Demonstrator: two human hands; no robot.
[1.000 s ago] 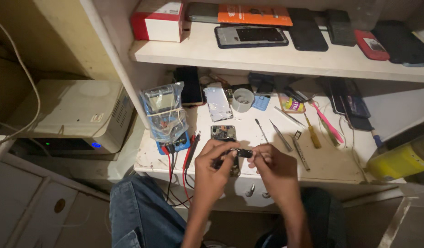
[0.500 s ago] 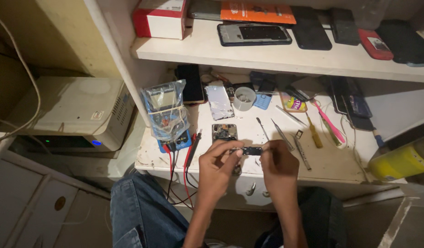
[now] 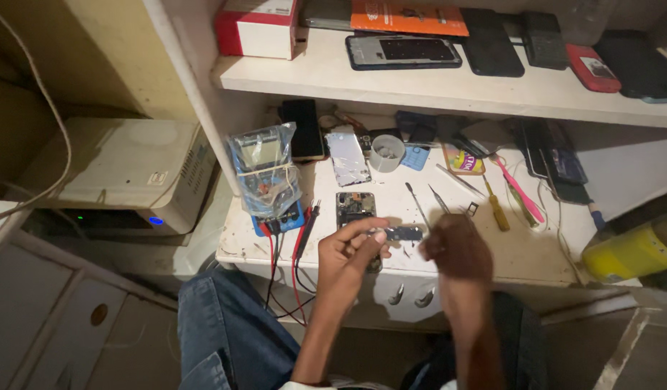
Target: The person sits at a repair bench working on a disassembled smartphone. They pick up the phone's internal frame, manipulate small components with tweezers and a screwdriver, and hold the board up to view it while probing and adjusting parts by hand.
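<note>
The left hand (image 3: 348, 253) pinches a small dark flat part (image 3: 400, 233) between thumb and fingers (image 3: 373, 230), holding it level just above the front edge of the bench (image 3: 535, 253), near its middle. The right hand (image 3: 452, 253) sits just right of that part, its fingers curled inward and blurred, so whether they grip anything cannot be told; they come close to the part's right end. Just behind the left hand an opened phone (image 3: 354, 208) lies flat on the bench with its insides showing. Right of it lie two thin metal tools (image 3: 429, 202), and farther right a yellow-handled screwdriver (image 3: 497, 211) and a pink-handled tool (image 3: 520, 191). Toward the left edge a blue multimeter (image 3: 279, 217) lies under a clear plastic bag (image 3: 265, 170), with red and black probes (image 3: 304, 224) and leads running off the front edge. At the back of the bench stand a dark phone (image 3: 303, 128), a silvery phone back (image 3: 347, 157) and a small white cup (image 3: 386, 152). The shelf (image 3: 434, 83) above carries several phones and a red and white box (image 3: 255, 27). Blue jeans (image 3: 225, 332) show below the bench.
</note>
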